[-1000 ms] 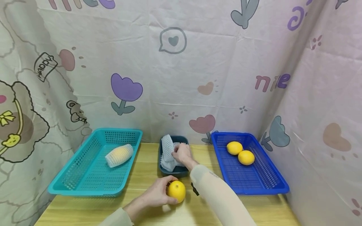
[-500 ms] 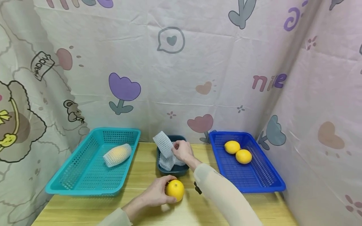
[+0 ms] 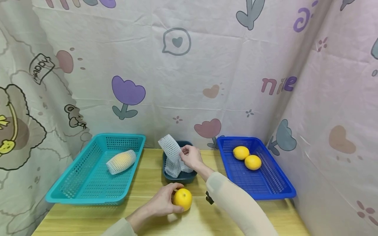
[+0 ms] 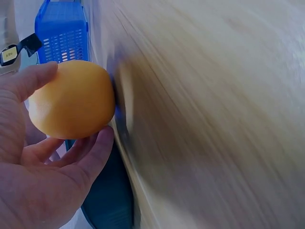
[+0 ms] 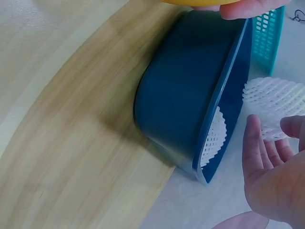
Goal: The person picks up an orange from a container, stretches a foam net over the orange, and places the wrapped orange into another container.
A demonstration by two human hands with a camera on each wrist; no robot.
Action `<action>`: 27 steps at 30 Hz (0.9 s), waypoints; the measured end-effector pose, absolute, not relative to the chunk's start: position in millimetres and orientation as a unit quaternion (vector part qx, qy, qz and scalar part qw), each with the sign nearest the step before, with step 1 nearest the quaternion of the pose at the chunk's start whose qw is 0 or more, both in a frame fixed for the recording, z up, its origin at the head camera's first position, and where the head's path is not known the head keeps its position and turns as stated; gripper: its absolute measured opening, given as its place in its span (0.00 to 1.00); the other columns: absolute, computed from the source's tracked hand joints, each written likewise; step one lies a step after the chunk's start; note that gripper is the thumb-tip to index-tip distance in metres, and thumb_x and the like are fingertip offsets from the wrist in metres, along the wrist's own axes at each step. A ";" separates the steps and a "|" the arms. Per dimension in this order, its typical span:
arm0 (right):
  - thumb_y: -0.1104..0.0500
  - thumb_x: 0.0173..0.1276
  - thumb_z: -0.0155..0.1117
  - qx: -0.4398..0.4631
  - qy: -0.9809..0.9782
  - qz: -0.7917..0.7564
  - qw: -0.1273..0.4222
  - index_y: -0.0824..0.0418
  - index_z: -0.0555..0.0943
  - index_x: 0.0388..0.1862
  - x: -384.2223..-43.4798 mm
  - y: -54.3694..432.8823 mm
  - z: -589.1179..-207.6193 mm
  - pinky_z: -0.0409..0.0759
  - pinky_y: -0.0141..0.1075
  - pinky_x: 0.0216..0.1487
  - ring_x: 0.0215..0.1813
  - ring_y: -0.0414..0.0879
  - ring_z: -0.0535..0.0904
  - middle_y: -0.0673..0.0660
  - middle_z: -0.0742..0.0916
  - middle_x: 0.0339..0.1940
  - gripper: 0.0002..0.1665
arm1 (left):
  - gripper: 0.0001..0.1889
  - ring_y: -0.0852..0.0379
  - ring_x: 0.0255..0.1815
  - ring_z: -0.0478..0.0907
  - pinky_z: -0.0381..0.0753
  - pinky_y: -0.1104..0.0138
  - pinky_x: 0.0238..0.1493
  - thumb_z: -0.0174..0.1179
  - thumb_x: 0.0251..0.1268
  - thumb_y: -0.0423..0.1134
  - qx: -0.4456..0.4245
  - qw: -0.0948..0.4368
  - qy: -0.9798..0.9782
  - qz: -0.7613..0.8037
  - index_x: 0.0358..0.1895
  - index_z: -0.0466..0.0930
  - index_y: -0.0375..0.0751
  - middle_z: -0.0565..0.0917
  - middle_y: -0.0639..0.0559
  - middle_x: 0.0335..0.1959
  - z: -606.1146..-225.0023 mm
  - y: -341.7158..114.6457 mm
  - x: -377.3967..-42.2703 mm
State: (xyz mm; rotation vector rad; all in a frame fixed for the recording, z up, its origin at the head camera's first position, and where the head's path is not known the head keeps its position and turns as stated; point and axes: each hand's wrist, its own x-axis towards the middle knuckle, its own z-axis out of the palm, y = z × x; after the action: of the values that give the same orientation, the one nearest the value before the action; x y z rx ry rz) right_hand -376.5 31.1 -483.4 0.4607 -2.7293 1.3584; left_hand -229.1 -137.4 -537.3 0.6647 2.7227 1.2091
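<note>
In the head view my left hand [image 3: 161, 200] grips a yellow lemon [image 3: 183, 199] low over the table, thumb and fingers spread around its side. The left wrist view shows the same lemon [image 4: 74, 102] between thumb and fingertips, close over the wood. Behind it stands a small dark blue-green bin [image 3: 180, 180] with white foam net sleeves [image 3: 172, 168] in it. Over that bin my right hand [image 3: 192, 158] pinches one white foam net sleeve [image 3: 169, 147] at its side. The pinched sleeve [image 5: 276, 98] sits above the bin's rim in the right wrist view, tilted to the left in the head view.
A teal basket [image 3: 85, 200] on the left holds a yellow fruit in a foam net [image 3: 121, 162]. On the right, a blue basket [image 3: 265, 197] contains two lemons [image 3: 252, 162]. A printed curtain [image 3: 177, 82] hangs behind and beside the wooden table [image 3: 165, 226].
My right hand has lifted the foam net sleeve up out of the bin, and its top now leans left. The left hand stays on the lemon; the head view has shifted slightly.
</note>
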 end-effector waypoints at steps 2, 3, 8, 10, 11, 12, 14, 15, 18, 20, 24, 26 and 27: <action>0.57 0.82 0.70 0.150 -0.874 0.462 0.023 0.61 0.89 0.54 -375.3 33.0 -482.2 0.93 0.39 0.41 0.39 0.53 0.94 0.59 0.95 0.43 0.10 | 0.40 0.56 0.54 0.86 0.86 0.62 0.56 0.86 0.53 0.50 0.223 0.040 0.890 0.395 0.70 0.81 0.41 0.87 0.51 0.59 -537.1 -136.9 -229.2; 0.58 0.82 0.70 0.149 -0.869 0.471 0.020 0.62 0.88 0.54 -374.8 34.0 -481.5 0.93 0.38 0.39 0.40 0.56 0.95 0.60 0.95 0.43 0.10 | 0.40 0.56 0.54 0.86 0.86 0.62 0.56 0.86 0.53 0.50 0.224 0.040 0.890 0.395 0.70 0.82 0.41 0.87 0.51 0.59 -537.1 -136.5 -229.3; 0.59 0.81 0.71 0.141 -0.854 0.501 0.020 0.62 0.88 0.52 -371.8 38.5 -476.8 0.91 0.35 0.35 0.38 0.59 0.94 0.61 0.95 0.40 0.09 | 0.39 0.58 0.54 0.85 0.86 0.63 0.56 0.86 0.52 0.49 0.227 0.043 0.889 0.395 0.68 0.82 0.43 0.87 0.52 0.59 -536.1 -134.0 -228.9; 0.59 0.80 0.71 0.140 -0.851 0.506 0.021 0.62 0.88 0.51 -370.2 40.3 -474.8 0.90 0.35 0.35 0.38 0.57 0.94 0.60 0.95 0.40 0.08 | 0.39 0.59 0.54 0.85 0.85 0.64 0.56 0.86 0.52 0.50 0.228 0.043 0.890 0.393 0.68 0.82 0.44 0.87 0.53 0.59 -535.2 -133.4 -228.5; 0.59 0.80 0.71 0.139 -0.847 0.513 0.020 0.62 0.88 0.51 -369.3 41.3 -474.0 0.90 0.35 0.36 0.38 0.58 0.94 0.61 0.95 0.40 0.08 | 0.39 0.59 0.53 0.85 0.85 0.64 0.56 0.86 0.52 0.50 0.229 0.044 0.889 0.393 0.68 0.83 0.44 0.87 0.53 0.59 -534.8 -133.2 -228.3; 0.59 0.80 0.71 0.139 -0.843 0.519 0.019 0.62 0.88 0.51 -368.3 42.2 -473.6 0.91 0.35 0.36 0.39 0.59 0.95 0.61 0.95 0.40 0.08 | 0.39 0.60 0.53 0.84 0.85 0.64 0.55 0.86 0.52 0.50 0.231 0.043 0.889 0.393 0.68 0.83 0.44 0.88 0.53 0.59 -534.9 -133.1 -228.1; 0.59 0.80 0.71 0.139 -0.834 0.534 0.017 0.63 0.88 0.51 -366.4 43.5 -473.1 0.92 0.35 0.37 0.42 0.63 0.95 0.62 0.95 0.41 0.09 | 0.39 0.61 0.53 0.84 0.84 0.65 0.54 0.86 0.52 0.51 0.231 0.042 0.889 0.393 0.68 0.83 0.44 0.88 0.53 0.58 -534.2 -133.3 -227.6; 0.59 0.80 0.71 0.139 -0.829 0.542 0.016 0.64 0.88 0.51 -365.2 44.4 -472.9 0.92 0.36 0.38 0.44 0.64 0.95 0.63 0.95 0.41 0.09 | 0.39 0.60 0.53 0.84 0.84 0.65 0.54 0.86 0.53 0.51 0.231 0.039 0.888 0.396 0.68 0.83 0.44 0.88 0.53 0.58 -533.7 -133.2 -227.3; 0.60 0.79 0.70 0.139 -0.815 0.563 0.014 0.65 0.88 0.52 -361.9 47.0 -473.2 0.94 0.37 0.39 0.46 0.66 0.95 0.65 0.96 0.42 0.10 | 0.39 0.56 0.55 0.85 0.87 0.61 0.55 0.85 0.55 0.52 0.220 0.037 0.881 0.416 0.68 0.82 0.40 0.88 0.48 0.61 -532.4 -132.5 -226.9; 0.60 0.79 0.70 0.136 -0.807 0.574 0.012 0.66 0.88 0.52 -359.3 48.9 -473.1 0.94 0.38 0.40 0.45 0.63 0.96 0.66 0.96 0.44 0.10 | 0.39 0.50 0.58 0.87 0.89 0.55 0.58 0.83 0.59 0.53 0.202 0.040 0.873 0.442 0.69 0.82 0.36 0.88 0.43 0.64 -530.3 -131.3 -226.8; 0.60 0.79 0.71 0.130 -0.792 0.596 0.006 0.66 0.87 0.51 -353.8 52.5 -473.2 0.95 0.38 0.40 0.42 0.54 0.97 0.66 0.96 0.45 0.10 | 0.33 0.41 0.62 0.88 0.90 0.46 0.62 0.79 0.69 0.51 0.140 0.030 0.854 0.500 0.67 0.82 0.31 0.88 0.35 0.66 -524.5 -128.6 -229.1; 0.60 0.79 0.71 0.129 -0.785 0.606 0.003 0.66 0.87 0.51 -350.5 53.9 -472.6 0.95 0.38 0.41 0.42 0.53 0.97 0.67 0.96 0.46 0.10 | 0.28 0.44 0.60 0.89 0.91 0.50 0.61 0.75 0.74 0.49 0.105 0.013 0.841 0.530 0.65 0.84 0.31 0.90 0.36 0.63 -520.6 -127.7 -231.6; 0.61 0.79 0.72 0.129 -0.781 0.611 0.002 0.66 0.87 0.51 -348.7 54.3 -472.3 0.95 0.38 0.40 0.42 0.53 0.97 0.67 0.96 0.46 0.10 | 0.25 0.47 0.58 0.90 0.91 0.54 0.60 0.74 0.76 0.48 0.089 0.002 0.837 0.540 0.64 0.85 0.32 0.91 0.38 0.61 -518.7 -127.5 -233.4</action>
State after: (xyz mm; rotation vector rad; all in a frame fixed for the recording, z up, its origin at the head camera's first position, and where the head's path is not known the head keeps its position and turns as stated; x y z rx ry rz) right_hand -348.7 54.3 -472.3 0.4052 -2.4520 1.9167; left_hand -233.4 -127.5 -518.7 0.2785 2.6271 1.6939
